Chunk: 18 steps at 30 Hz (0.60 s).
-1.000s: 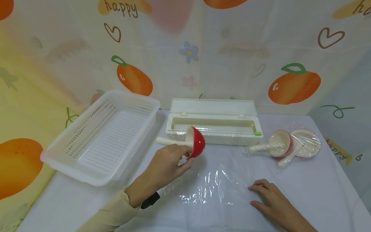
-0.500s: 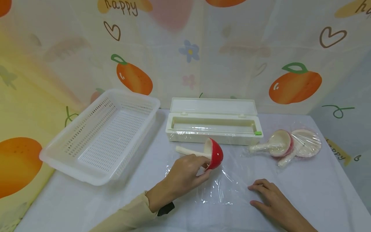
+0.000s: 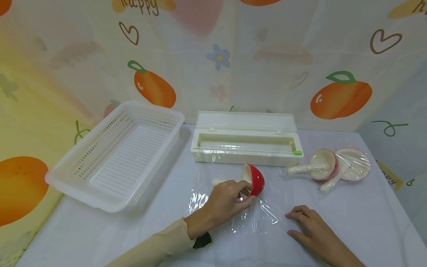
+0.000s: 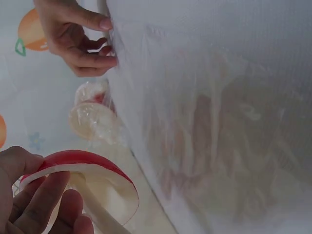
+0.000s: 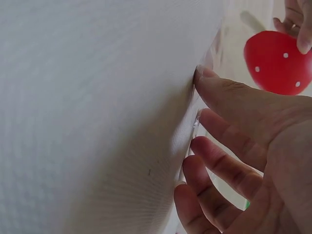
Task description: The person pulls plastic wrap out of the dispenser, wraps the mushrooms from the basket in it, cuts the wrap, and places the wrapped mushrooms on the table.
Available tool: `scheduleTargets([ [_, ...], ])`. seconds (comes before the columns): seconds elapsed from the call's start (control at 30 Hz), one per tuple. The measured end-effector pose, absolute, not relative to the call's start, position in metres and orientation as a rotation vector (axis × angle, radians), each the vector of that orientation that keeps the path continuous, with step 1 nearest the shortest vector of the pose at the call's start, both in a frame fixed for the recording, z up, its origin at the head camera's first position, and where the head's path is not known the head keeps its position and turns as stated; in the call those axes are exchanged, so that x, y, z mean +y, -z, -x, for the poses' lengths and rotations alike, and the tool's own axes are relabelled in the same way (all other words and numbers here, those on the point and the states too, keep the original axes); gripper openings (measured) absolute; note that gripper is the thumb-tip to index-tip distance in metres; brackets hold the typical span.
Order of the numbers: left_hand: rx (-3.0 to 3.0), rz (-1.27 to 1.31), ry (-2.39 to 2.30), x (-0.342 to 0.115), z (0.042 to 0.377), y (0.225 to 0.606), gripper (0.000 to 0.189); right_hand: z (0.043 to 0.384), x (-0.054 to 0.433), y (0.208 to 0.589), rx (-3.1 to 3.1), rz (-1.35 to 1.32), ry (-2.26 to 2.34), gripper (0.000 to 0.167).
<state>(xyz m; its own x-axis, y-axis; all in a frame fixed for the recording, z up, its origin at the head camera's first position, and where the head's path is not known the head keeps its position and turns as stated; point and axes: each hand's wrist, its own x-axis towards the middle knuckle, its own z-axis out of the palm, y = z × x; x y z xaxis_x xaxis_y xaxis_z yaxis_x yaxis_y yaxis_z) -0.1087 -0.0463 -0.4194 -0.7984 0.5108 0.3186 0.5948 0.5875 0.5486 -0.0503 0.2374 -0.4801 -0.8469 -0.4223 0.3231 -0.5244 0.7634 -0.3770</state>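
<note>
My left hand (image 3: 225, 200) pinches the rim of a red handled bowl (image 3: 257, 180) with white dots and a cream inside, tilted on its side above a sheet of cling film (image 3: 267, 215). Its pale handle (image 3: 217, 182) points left, partly hidden by the hand. In the left wrist view, the thumb lies on the bowl's red outside (image 4: 83, 157) and the other fingers reach inside. My right hand (image 3: 315, 231) rests at the film's right edge, fingers loosely bent, fingertips touching the surface. The film stretches from a white cling film box (image 3: 247, 159) with its lid raised.
To the left stands a white perforated basket (image 3: 133, 207). At the right lie two film-wrapped handled dishes, a bowl (image 3: 323, 165) overlapping a flatter plate (image 3: 354, 165). A fruit-patterned cloth (image 3: 253, 81) hangs behind the white-covered table (image 3: 367, 230).
My left hand has carried the red handled bowl rightward and lower, from near the box's front to over the film. My right hand stays in place.
</note>
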Motion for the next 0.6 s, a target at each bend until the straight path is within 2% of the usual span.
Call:
scheduleTargets([
  [0.6,-2.918,0.874,1.046,-0.034,0.117,0.435,0.017,0.052,0.227,0.469,-2.919,-0.633,-0.599,0.038],
])
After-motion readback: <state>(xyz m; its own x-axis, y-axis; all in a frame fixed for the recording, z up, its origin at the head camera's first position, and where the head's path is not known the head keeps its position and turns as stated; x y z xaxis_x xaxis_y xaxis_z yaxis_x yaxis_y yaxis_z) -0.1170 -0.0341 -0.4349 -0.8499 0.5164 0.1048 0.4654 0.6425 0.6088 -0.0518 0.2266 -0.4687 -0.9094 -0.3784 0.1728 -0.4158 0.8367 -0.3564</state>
